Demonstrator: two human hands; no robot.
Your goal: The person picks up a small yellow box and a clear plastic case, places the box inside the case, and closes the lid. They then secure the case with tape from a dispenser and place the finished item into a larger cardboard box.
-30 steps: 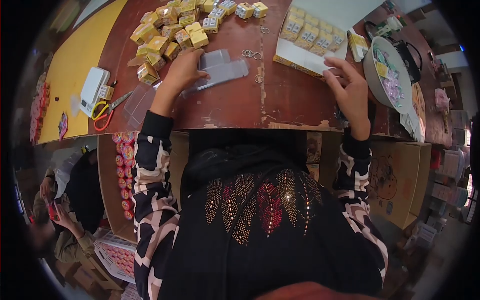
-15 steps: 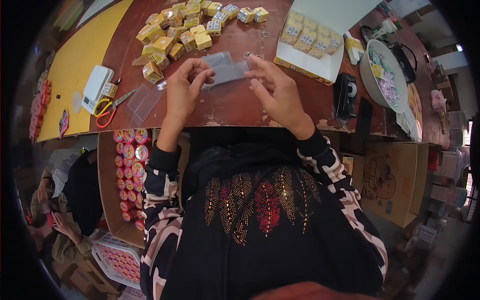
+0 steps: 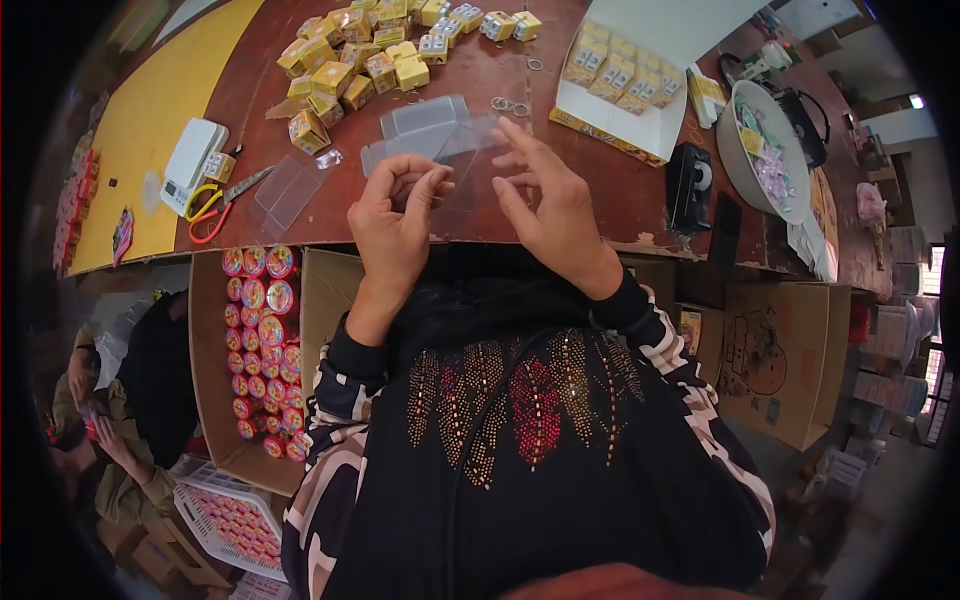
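My left hand (image 3: 398, 215) is over the table's near edge with thumb and fingertips pinched together; whatever is between them is too small to make out. To its right my right hand (image 3: 552, 200) is held with fingers apart and nothing visible in them. Just beyond both hands lie flat clear plastic sheets (image 3: 420, 118), creased like unfolded boxes. Metal rings (image 3: 508, 106) rest near my right fingertips. Another clear plastic piece (image 3: 286, 196) lies to the left, with a small shiny packet (image 3: 328, 159) by it.
Small yellow boxes (image 3: 330, 78) are heaped at the back, and more stand in an open display carton (image 3: 610, 138). Scissors (image 3: 228, 203) and a white scale (image 3: 196, 160) lie left. Right are a tape dispenser (image 3: 690, 188) and a basin (image 3: 745, 150). A co-worker's hand (image 3: 118, 448) shows lower left.
My left hand has moved right and down, away from the small boxes and nearer my right hand, uncovering more of the clear plastic. My right hand has shifted slightly, fingers still apart.
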